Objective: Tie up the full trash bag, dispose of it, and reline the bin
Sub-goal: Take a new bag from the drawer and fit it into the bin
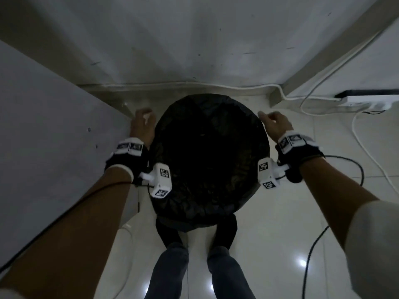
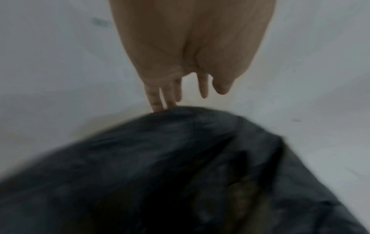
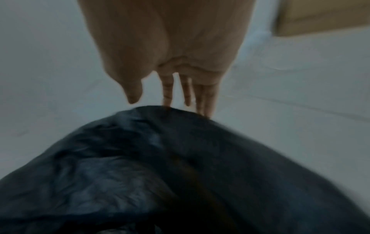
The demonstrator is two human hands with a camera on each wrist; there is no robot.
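Jeans-clad legs (image 1: 170,270) stand at six o'clock on the tiled floor (image 1: 280,223). Just beyond them sits the bin lined with a black trash bag (image 1: 209,152). Left hand (image 1: 142,124) at ten o'clock and right hand (image 1: 275,124) at two o'clock flank its rim, fingers (image 2: 158,101) straight and relaxed, tips at the plastic's edge, gripping nothing.

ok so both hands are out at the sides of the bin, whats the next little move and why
Probably close each hand on the bag's edge and pull it down over the bin rim. The left hand and right hand flank the black bag, which spans the bin's mouth, and the wrist views show straight fingers just at the plastic, gripping nothing yet.
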